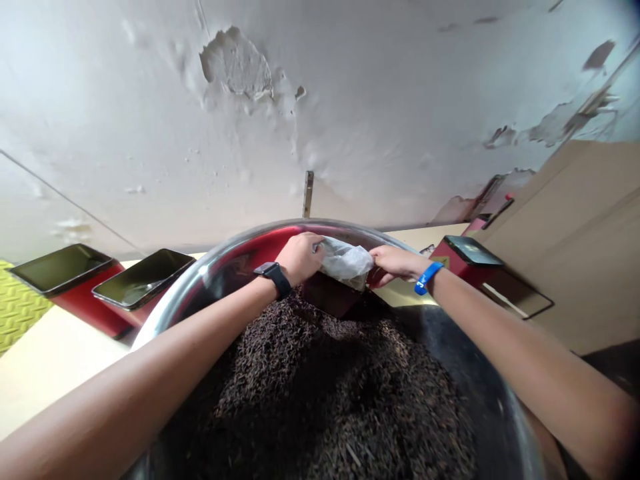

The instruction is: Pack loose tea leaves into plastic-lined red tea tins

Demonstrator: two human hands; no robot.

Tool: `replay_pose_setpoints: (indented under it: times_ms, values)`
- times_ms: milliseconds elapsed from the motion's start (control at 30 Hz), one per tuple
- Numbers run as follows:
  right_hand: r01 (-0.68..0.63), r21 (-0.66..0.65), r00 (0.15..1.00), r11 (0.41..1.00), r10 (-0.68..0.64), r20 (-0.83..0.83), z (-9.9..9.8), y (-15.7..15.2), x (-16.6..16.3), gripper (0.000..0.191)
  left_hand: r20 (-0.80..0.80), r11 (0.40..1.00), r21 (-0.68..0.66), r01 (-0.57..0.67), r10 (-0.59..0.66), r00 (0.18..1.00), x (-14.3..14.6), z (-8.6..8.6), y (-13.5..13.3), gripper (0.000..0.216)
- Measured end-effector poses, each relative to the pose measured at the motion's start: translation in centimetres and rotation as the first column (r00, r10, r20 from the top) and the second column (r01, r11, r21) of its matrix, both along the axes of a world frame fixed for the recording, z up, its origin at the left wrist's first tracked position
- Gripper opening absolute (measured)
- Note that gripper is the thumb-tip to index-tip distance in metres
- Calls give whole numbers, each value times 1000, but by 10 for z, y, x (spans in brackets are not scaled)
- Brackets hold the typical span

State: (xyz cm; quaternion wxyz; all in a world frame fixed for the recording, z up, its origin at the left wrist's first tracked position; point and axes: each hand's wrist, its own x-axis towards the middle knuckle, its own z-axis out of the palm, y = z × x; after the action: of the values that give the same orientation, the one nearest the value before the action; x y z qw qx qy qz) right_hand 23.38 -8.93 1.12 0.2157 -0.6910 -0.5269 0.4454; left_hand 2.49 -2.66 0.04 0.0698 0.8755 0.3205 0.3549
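A dark red tin stands at the far side of a large metal basin, among a heap of dark loose tea leaves. Out of the tin's top comes a thin clear plastic bag. My left hand, with a dark watch at the wrist, pinches the bag's left edge. On the opposite side my right hand, below a blue wristband, has its fingers closed on the bag's right edge. The inside of the bag is hidden from this angle.
Two open red tins stand on the pale table left of the basin. Another red tin is at the right, near a cardboard-coloured surface. A peeling wall rises close behind.
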Motion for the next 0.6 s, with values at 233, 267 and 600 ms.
replay_pose_setpoints:
  times_ms: [233,267,600]
  values:
    - [161,135,975,978,-136,-177,-17,3,-24,46,64,929,-365,-69,99,993,-17,-4,34,28]
    - [175,166,975,970,-146,-170,-19,3,-27,46,68,879,-474,-49,93,993,-19,-6,36,27]
    - [222,312,974,924,-227,-18,-46,13,-13,25,51,938,-346,-28,49,998,-18,-29,18,31]
